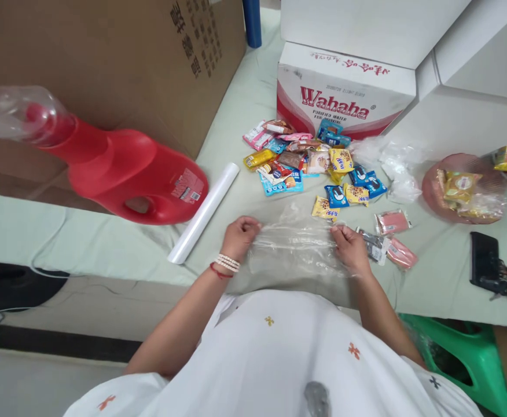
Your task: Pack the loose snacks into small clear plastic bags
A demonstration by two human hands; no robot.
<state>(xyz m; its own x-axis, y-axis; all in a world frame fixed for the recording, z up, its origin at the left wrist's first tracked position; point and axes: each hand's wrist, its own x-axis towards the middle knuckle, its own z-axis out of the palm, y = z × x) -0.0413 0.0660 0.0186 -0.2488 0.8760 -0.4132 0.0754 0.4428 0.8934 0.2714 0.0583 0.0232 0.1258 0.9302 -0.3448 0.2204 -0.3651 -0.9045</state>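
A clear plastic bag (294,246) lies stretched on the pale green table between my two hands. My left hand (239,236) pinches its left edge, fingers closed. My right hand (351,248) grips its right edge, fingers curled. Just beyond the bag lies a heap of small snack packets (309,165) in yellow, blue, pink and red wrappers. Two pink packets (395,237) and a dark one rest to the right of my right hand.
A red detergent jug (127,174) lies on its side at the left, next to a white roll (204,211). A Wahaha carton (340,98) stands behind the snacks. At the right are a pink plate (429,191) with packets, crumpled clear bags (392,165), a black phone (484,260) with keys, and a green stool (474,353).
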